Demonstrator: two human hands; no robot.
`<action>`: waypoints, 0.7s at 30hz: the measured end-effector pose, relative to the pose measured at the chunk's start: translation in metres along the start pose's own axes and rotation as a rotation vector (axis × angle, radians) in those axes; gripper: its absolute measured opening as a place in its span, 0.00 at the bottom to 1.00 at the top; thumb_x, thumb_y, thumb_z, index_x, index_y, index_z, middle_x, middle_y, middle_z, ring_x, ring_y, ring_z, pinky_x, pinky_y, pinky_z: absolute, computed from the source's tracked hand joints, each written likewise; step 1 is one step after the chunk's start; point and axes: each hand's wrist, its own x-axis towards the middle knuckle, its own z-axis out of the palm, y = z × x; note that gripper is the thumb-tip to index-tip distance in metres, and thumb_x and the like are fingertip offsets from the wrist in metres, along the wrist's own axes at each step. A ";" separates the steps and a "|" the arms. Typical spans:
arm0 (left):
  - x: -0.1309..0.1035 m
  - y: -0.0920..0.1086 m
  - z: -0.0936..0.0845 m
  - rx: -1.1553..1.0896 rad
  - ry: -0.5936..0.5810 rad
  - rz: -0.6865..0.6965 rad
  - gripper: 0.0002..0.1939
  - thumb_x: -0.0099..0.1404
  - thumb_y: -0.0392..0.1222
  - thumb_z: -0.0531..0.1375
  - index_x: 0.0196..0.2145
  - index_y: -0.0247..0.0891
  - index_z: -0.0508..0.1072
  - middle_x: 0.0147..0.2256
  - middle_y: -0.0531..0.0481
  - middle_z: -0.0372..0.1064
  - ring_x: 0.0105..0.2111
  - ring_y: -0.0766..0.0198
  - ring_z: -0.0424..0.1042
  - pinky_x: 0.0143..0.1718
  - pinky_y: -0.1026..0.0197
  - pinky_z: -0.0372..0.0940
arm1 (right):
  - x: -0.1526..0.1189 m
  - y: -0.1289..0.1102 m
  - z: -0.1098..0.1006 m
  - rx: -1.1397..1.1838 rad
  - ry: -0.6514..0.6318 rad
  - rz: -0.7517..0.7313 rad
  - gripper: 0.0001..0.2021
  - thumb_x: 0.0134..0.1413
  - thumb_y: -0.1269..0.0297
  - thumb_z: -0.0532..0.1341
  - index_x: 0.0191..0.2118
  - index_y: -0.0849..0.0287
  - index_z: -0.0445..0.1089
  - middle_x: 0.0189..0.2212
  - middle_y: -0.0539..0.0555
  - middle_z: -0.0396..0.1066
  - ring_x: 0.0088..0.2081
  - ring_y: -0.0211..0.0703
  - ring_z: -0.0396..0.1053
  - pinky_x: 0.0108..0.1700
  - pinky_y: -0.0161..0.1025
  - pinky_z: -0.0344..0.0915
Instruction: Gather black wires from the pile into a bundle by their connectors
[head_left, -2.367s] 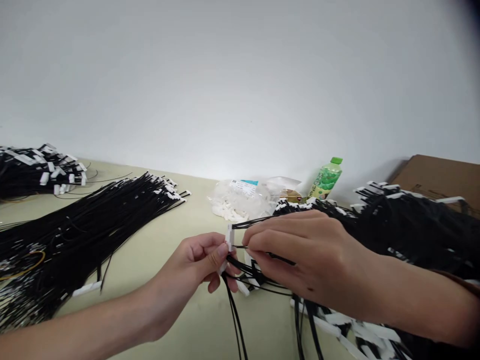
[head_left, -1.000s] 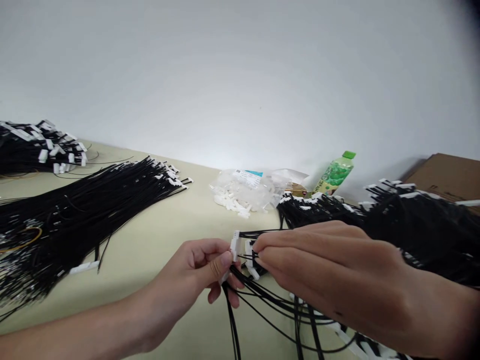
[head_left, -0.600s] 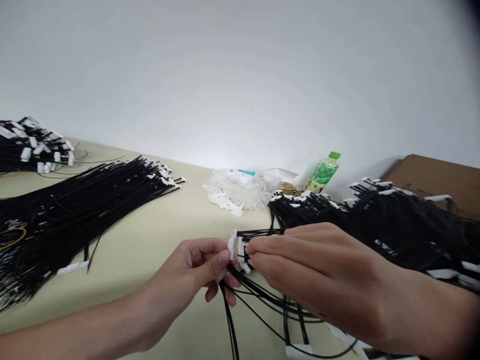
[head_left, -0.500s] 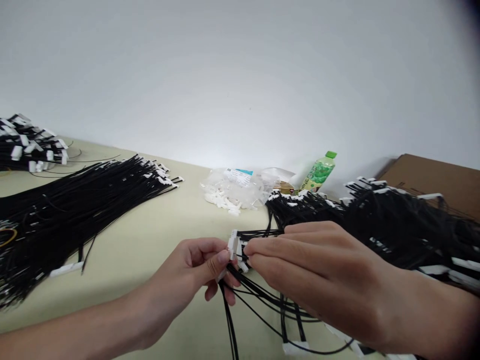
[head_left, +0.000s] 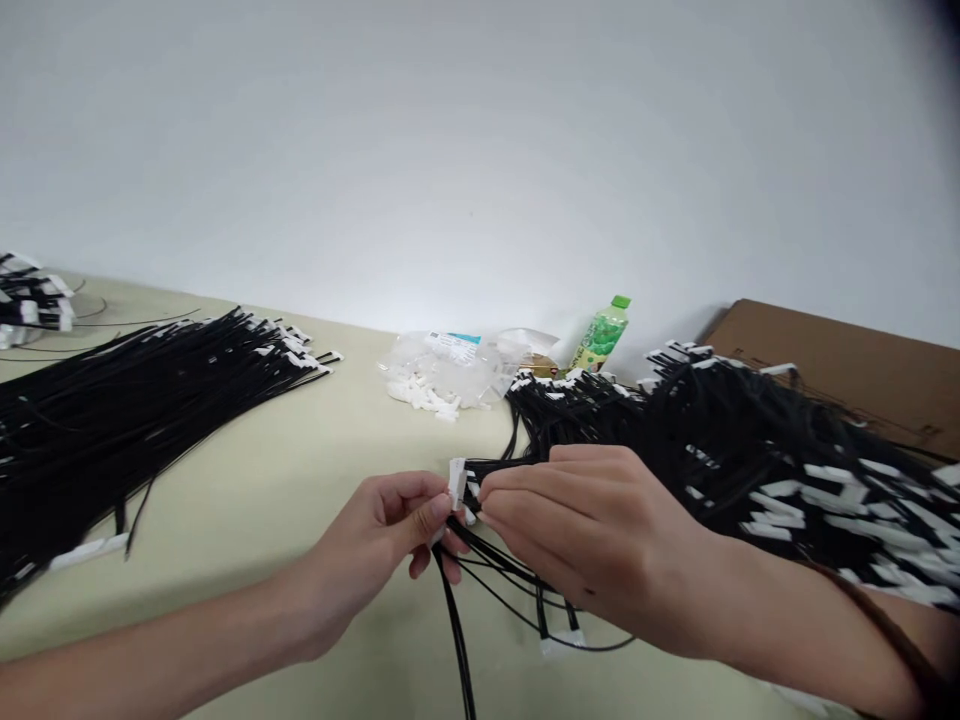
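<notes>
Between thumb and fingers, my left hand [head_left: 409,525] pinches a white plastic connector [head_left: 456,482] held upright above the table. Several black wires [head_left: 499,560] run from around the connector down and to the right, and a few hang straight down. Close against the connector's right side, my right hand [head_left: 585,530] has its fingers pressed together in a pinch; its fingertips appear to be on a black wire, though the grip is partly hidden. Another white connector [head_left: 562,642] lies at the end of wires below my right hand.
A pile of black wires [head_left: 150,410] with white ends lies left, another pile [head_left: 735,440] right. A clear bag [head_left: 480,375] of white connectors, a green-capped bottle [head_left: 600,338] and a cardboard box [head_left: 825,360] stand along the wall.
The view has turned slightly right, so the background things sit further left. My right hand stays close to the connector, and my left hand keeps its hold.
</notes>
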 end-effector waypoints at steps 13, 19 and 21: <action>0.001 -0.020 -0.005 -0.019 -0.005 0.036 0.15 0.53 0.50 0.59 0.26 0.33 0.68 0.20 0.52 0.65 0.20 0.68 0.66 0.20 0.66 0.51 | -0.003 -0.013 0.018 0.013 -0.002 0.151 0.12 0.59 0.69 0.49 0.29 0.63 0.66 0.22 0.51 0.66 0.24 0.33 0.61 0.27 0.32 0.53; -0.002 -0.021 -0.008 -0.003 -0.001 0.056 0.14 0.54 0.49 0.58 0.25 0.33 0.68 0.20 0.52 0.65 0.21 0.68 0.66 0.20 0.66 0.51 | 0.002 -0.017 0.021 0.079 -0.015 0.231 0.12 0.58 0.69 0.49 0.30 0.64 0.67 0.22 0.51 0.66 0.25 0.33 0.62 0.28 0.32 0.55; -0.003 -0.021 -0.009 -0.001 0.007 0.057 0.14 0.54 0.49 0.58 0.27 0.33 0.69 0.20 0.52 0.65 0.21 0.68 0.66 0.20 0.66 0.51 | 0.003 -0.018 0.021 0.086 -0.009 0.244 0.11 0.57 0.70 0.49 0.30 0.64 0.67 0.22 0.51 0.65 0.24 0.33 0.62 0.28 0.31 0.55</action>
